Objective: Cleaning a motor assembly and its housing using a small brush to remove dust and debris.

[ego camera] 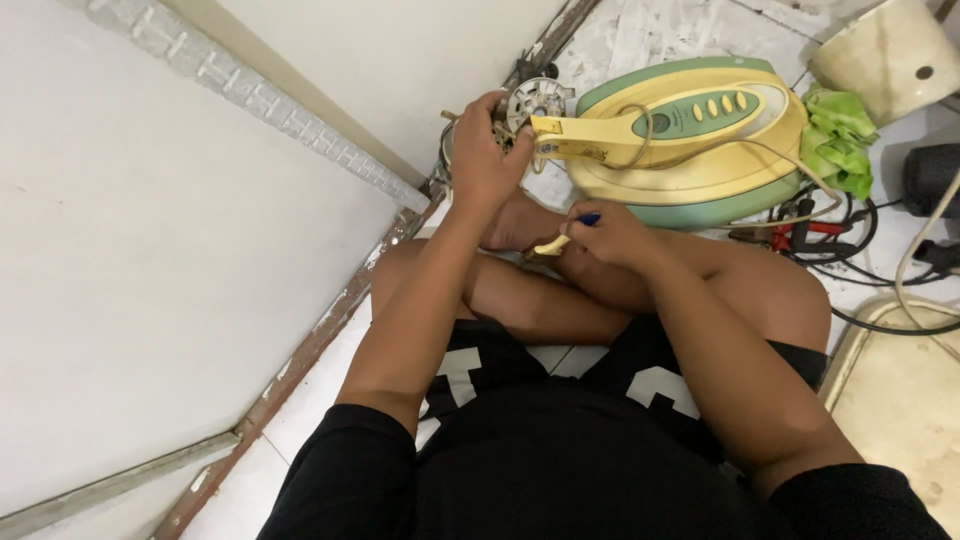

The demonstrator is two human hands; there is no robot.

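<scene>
Tiled floor by a white wall; person sits cross-legged. Left hand [487,150] grips motor [535,102] just left of fan base [690,140]. Right hand [610,235], below the base, pinches blue-handled tool [588,219]. Wiring step likely underway; next needs steady tool placement.

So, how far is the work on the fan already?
Done: the fan base lies flat on the floor with its motor out and bare. In hand: the left hand grips the motor's wires, and the right hand holds a small blue-tipped tool. Left: the motor is uncovered, and pliers lie beside the base.
</scene>
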